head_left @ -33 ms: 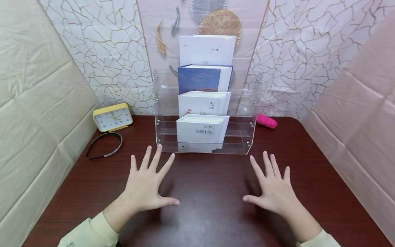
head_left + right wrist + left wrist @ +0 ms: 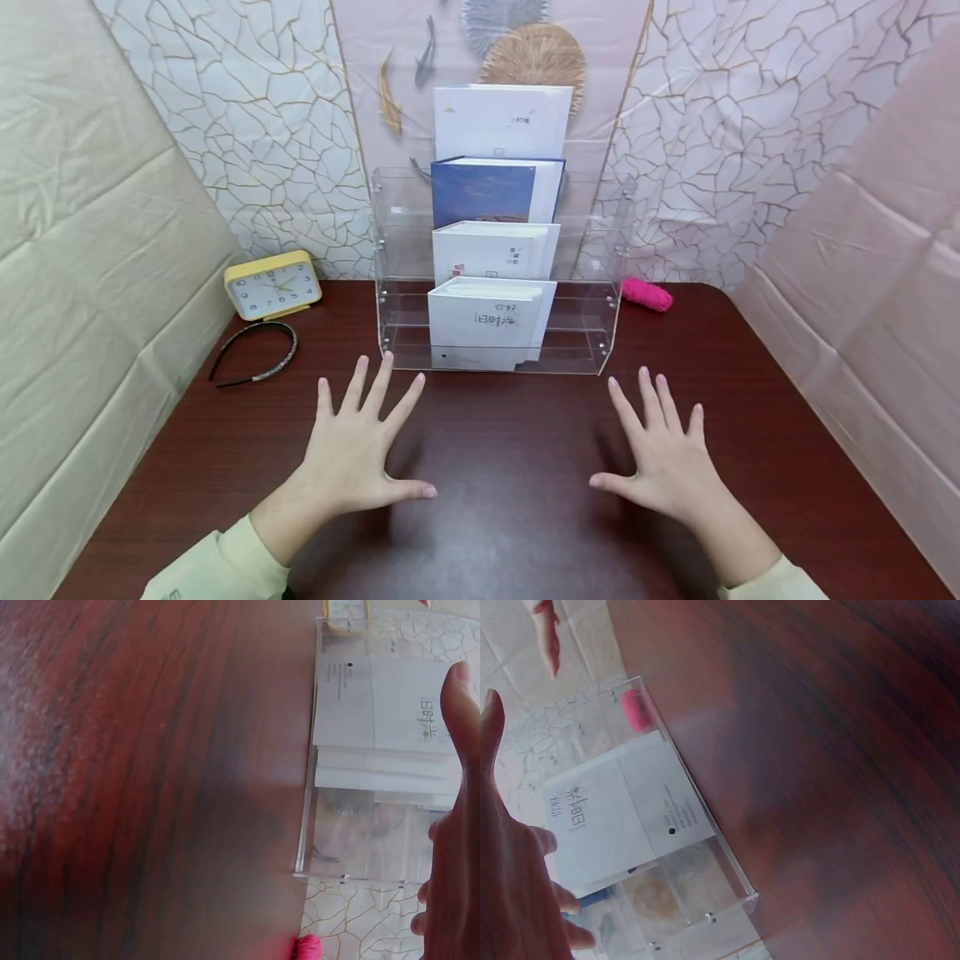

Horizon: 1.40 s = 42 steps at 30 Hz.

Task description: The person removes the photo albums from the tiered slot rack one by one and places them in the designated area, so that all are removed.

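Observation:
My left hand [image 2: 348, 454] hovers over the table with its fingers spread, holding nothing. Opposite it, my right hand [image 2: 667, 462] is likewise spread and holds nothing. Beyond both hands stands a clear acrylic tiered rack [image 2: 577, 360]. Upright in its tiers, one behind another, are a white book [image 2: 480, 329] at the front, a second white book [image 2: 480, 250], a blue-covered book [image 2: 480, 190] and a white book [image 2: 498, 121] at the back. In the left wrist view, the front book [image 2: 592, 817] shows past my fingers; the right wrist view also shows the rack [image 2: 307, 825].
At the back left stands a yellow alarm clock [image 2: 273, 286], with a black headband [image 2: 292, 354] lying in front of it. A bright pink bundle of yarn [image 2: 647, 294] lies right of the rack. Fabric-covered walls border the dark wooden table [image 2: 495, 533] on the left, right and back.

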Each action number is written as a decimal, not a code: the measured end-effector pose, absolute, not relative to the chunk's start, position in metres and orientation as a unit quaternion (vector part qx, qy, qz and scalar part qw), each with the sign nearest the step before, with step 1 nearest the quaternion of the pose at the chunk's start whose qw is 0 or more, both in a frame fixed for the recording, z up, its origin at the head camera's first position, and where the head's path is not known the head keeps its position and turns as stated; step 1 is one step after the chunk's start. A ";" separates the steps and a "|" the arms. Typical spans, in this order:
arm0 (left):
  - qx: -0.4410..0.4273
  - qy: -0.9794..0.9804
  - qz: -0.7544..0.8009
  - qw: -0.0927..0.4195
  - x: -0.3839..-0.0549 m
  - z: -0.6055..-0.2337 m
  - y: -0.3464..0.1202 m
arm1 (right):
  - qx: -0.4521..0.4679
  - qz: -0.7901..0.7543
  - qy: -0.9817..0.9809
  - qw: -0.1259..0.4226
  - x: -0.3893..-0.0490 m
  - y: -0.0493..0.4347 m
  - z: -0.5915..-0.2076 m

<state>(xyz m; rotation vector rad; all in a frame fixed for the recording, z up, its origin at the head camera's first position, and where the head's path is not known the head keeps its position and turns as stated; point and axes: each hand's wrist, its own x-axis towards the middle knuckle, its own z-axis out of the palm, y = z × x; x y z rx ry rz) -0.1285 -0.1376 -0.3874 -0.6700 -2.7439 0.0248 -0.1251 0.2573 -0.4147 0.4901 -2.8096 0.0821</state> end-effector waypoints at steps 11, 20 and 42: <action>-0.227 -0.961 0.004 0.161 -0.125 -0.392 -0.142 | 0.176 0.023 -0.973 0.146 -0.127 0.255 -0.418; -0.245 -0.951 -0.013 0.189 -0.126 -0.389 -0.145 | 0.194 0.037 -0.966 0.166 -0.129 0.253 -0.408; -0.112 -0.866 -0.465 0.147 -0.249 -0.332 -0.178 | 0.152 0.428 -0.876 0.161 -0.204 0.240 -0.354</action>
